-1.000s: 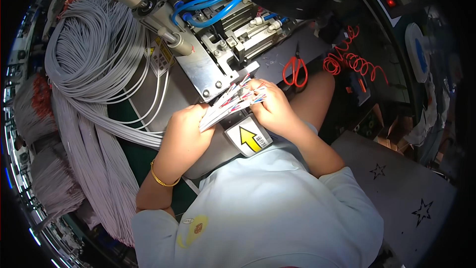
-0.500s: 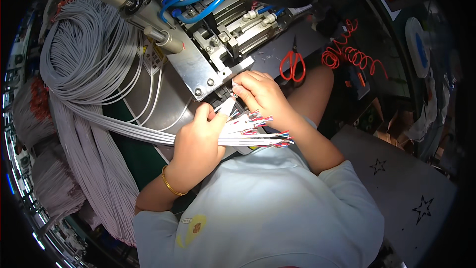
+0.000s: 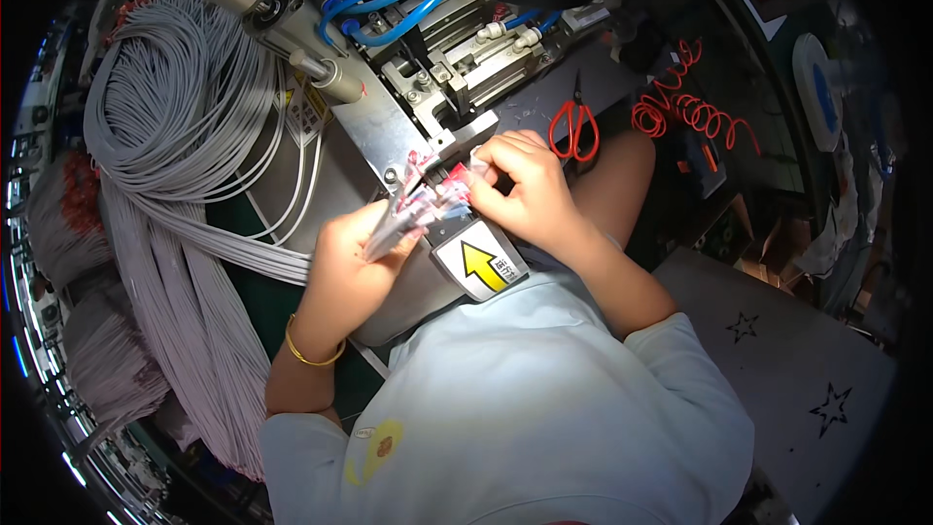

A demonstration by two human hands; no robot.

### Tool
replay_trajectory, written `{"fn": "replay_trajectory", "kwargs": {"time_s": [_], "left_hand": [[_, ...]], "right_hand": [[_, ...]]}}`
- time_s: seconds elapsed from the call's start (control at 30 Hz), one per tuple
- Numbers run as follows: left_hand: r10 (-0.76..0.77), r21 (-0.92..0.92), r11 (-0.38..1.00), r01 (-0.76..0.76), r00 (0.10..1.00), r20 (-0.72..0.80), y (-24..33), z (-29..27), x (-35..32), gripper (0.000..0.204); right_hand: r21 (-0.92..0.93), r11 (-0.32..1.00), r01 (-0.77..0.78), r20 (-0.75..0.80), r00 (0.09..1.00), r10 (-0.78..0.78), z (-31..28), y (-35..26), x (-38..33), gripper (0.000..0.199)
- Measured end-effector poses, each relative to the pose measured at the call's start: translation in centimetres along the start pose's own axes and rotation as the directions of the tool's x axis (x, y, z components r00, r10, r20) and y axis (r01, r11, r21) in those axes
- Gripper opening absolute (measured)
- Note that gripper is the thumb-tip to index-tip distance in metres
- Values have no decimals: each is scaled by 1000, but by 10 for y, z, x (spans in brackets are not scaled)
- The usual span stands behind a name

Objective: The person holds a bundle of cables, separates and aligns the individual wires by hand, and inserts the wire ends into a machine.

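Note:
My left hand (image 3: 358,258) is closed around a bunch of grey cables (image 3: 394,226), whose stripped ends with red, white and blue cores tilt up toward the machine. The ends are smeared by motion. My right hand (image 3: 525,185) pinches at the red and white wire ends (image 3: 455,187) from the right side; exactly what lies between its fingertips is too blurred to make out. Both hands are just in front of the metal press machine (image 3: 379,136). Below the wire ends, a white plate with a yellow arrow (image 3: 481,262) shows on the machine's near part.
A large coil of grey cables (image 3: 185,107) lies at the left, its bundle hanging over the near edge. Red-handled scissors (image 3: 574,131) rest right of the machine, beside a coiled red cord (image 3: 680,107). Blue air hoses (image 3: 389,0) arch over the machine's back.
My left hand has moved left and swung the cable ends up from pointing right. The arrow plate is now uncovered. My right hand has shifted slightly right and down.

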State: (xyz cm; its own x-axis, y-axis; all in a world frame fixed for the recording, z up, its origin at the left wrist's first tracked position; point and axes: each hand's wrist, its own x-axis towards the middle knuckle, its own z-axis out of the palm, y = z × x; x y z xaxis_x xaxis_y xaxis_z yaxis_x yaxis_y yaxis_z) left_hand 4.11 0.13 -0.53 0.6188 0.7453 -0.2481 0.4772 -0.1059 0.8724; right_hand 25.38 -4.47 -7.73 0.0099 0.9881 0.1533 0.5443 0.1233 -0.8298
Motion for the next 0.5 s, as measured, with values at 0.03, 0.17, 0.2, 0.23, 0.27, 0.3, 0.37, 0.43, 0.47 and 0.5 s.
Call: {"fn": "replay_trajectory", "kwargs": {"time_s": [0.03, 0.17, 0.2, 0.23, 0.27, 0.3, 0.37, 0.43, 0.47, 0.5], "left_hand": [[-139, -154, 978, 139, 990, 7, 2, -2, 0, 19], [-104, -186, 974, 127, 986, 128, 1, -4, 1, 18], [-102, -185, 975, 125, 986, 129, -1, -4, 1, 18], [-4, -130, 991, 15, 996, 86, -4, -3, 2, 18], [97, -71, 993, -93, 994, 49, -6, -3, 2, 19], [199, -8, 980, -199, 980, 18, -6, -3, 2, 19], [192, 56, 980, -191, 981, -7, -2, -2, 0, 19], [184, 184, 968, -173, 982, -44, 5, 0, 1, 20], [185, 184, 967, -174, 982, -45, 6, 1, 0, 20], [169, 188, 970, -156, 984, -52, 7, 1, -1, 19]], "right_hand": [[81, 992, 96, -50, 994, -92, 1, -9, 2, 16], [265, 923, 279, -125, 959, -254, 4, -24, 5, 20], [305, 917, 257, -74, 966, -246, 4, -24, 4, 21], [345, 910, 231, -18, 971, -240, 5, -24, 4, 22], [346, 909, 232, -16, 970, -241, 5, -24, 3, 22], [322, 913, 250, -29, 967, -254, 5, -24, 1, 19], [274, 919, 285, -54, 958, -281, 4, -25, -1, 13], [282, 917, 282, -65, 959, -275, 3, -27, -2, 12], [290, 915, 280, -78, 960, -269, 2, -29, -3, 11], [298, 913, 278, -91, 961, -262, 2, -31, -3, 9]]}}
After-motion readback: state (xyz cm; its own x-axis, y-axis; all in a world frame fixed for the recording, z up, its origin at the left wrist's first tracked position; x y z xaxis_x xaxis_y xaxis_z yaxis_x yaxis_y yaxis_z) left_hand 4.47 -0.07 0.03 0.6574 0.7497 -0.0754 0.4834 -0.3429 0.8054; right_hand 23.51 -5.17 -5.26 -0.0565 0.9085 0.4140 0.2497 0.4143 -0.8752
